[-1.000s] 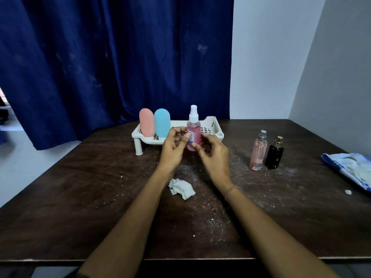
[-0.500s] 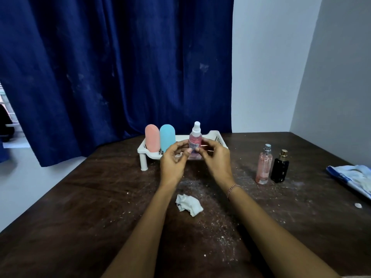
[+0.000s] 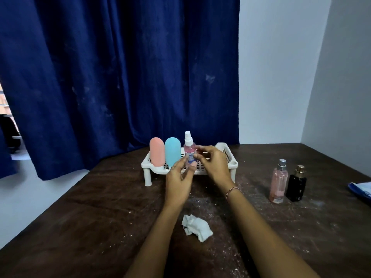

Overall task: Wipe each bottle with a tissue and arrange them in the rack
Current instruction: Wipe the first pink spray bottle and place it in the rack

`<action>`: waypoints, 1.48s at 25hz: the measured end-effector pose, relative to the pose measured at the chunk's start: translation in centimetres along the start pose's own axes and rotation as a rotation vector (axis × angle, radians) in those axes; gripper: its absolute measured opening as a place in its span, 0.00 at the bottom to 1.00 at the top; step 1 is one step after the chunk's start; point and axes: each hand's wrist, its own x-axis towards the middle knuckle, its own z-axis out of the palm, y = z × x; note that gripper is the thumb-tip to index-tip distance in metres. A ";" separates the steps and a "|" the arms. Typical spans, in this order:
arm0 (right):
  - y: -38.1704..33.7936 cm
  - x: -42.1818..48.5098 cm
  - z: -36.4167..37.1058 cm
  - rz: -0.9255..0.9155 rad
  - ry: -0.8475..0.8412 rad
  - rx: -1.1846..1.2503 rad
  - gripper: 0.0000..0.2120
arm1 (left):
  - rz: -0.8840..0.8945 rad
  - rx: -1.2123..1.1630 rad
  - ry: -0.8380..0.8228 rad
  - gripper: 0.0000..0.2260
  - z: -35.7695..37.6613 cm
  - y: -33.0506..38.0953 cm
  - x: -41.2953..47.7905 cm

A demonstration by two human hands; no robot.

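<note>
On a dark wooden table [image 3: 100, 227] flecked with white dust, against a navy curtain [image 3: 120, 77] and pale wall [image 3: 271, 77], a white rack [image 3: 228, 157] sat at far centre. Spray bottle [image 3: 188, 146] stood upright in it, beside blue capsule bottle [image 3: 172, 151] and pink capsule bottle [image 3: 157, 151]. Left hand [image 3: 178, 183] was just before it, fingers loose, holding nothing. Right hand [image 3: 215, 165] met the bottle's side with its thumb; pinch or mere touch, could not tell. Crumpled tissue [image 3: 197, 227] lay between the forearms
</note>
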 end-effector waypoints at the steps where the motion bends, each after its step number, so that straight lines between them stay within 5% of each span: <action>1: 0.1 0.0 0.0 0.003 -0.005 -0.009 0.13 | 0.001 0.024 0.001 0.19 0.0 0.1 0.0; 22: 0.1 -1.3 0.0 -0.033 -0.177 -0.272 0.20 | -0.088 -0.011 -0.064 0.18 0.0 1.5 -0.7; 37: -0.8 -1.7 -0.7 -0.117 -0.030 -0.326 0.21 | 0.086 0.404 0.002 0.18 -0.4 -0.4 0.0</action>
